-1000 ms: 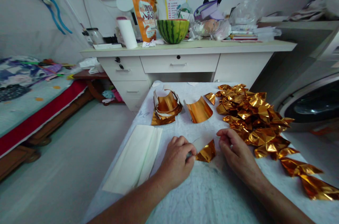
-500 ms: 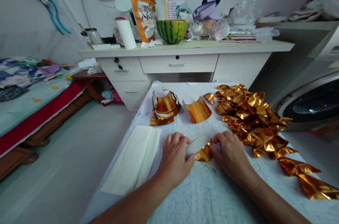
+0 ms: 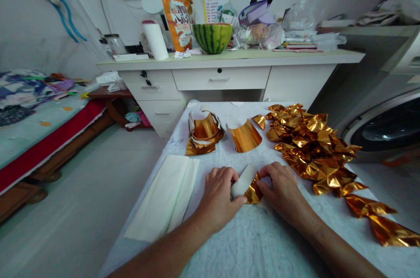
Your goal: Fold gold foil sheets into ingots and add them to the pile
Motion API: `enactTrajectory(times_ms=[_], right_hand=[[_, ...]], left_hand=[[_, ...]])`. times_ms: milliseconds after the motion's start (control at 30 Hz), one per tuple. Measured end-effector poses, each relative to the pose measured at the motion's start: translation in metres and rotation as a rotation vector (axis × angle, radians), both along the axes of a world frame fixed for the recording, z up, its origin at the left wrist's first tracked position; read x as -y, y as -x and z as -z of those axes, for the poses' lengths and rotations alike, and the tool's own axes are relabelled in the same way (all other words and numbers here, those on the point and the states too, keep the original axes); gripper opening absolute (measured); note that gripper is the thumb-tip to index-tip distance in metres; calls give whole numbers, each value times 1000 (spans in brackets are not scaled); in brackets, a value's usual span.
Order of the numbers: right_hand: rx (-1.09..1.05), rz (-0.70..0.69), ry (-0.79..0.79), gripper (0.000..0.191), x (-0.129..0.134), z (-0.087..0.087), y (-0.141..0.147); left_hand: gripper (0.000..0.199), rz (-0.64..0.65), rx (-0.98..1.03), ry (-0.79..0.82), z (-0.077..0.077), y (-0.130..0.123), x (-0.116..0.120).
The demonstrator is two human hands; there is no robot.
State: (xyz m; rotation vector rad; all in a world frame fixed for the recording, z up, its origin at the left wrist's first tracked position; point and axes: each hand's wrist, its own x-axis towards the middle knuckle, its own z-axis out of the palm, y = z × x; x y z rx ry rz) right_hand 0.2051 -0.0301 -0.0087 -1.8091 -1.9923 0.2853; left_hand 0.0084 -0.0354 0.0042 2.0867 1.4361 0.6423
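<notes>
Closest in, the cloth-covered surface (image 3: pixel 259 245) looked soft and padded, which would probably let a thin piece sink a little under pressure. The paper (image 3: pixel 164 195) lay on it to the left, apart from the left hand (image 3: pixel 223 195). In the middle, low on the cloth between the two hands, was the foil (image 3: pixel 252 192), part folded, its pale back slanting up and its gold face showing on the right. The left thumb and forefinger pinched the pale end, the other fingers bent beside them; the right hand (image 3: pixel 277 186) had its thumb and forefinger closed on the gold edge, the rest curled under, their tips partly hidden. The foil seemed almost weightless and springy, likely slick on the gold side, quick to crease and perhaps easy to tear at a corner; a light pinch at the edges or along a fold looked better than a grip across the middle, which might crush it. Beyond the hands, a curved sheet (image 3: pixel 246 136) and, left of it, a coil (image 3: pixel 206 131) suggested a material that springs back, while the pile (image 3: pixel 316 146) on the right showed crisp, set creases.
</notes>
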Motion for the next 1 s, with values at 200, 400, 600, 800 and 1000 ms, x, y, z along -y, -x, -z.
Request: enactTrajectory(times_ms=[200, 400, 600, 800, 1000], right_hand=[[-157, -26, 49, 9, 1, -8, 2], [-358, -54, 142, 18, 5, -10, 3], [-525, -135, 182, 16, 5, -12, 1], [-782, -142, 269, 13, 4, -17, 0], [-919, -176, 302, 15, 5, -17, 1]], left_hand=[[59, 5, 87, 66, 4, 1, 2], [72, 15, 140, 95, 5, 1, 2], [74, 31, 224, 138, -1, 2, 2], [76, -16, 391, 161, 1, 3, 0], [59, -51, 524, 274, -2, 5, -4]])
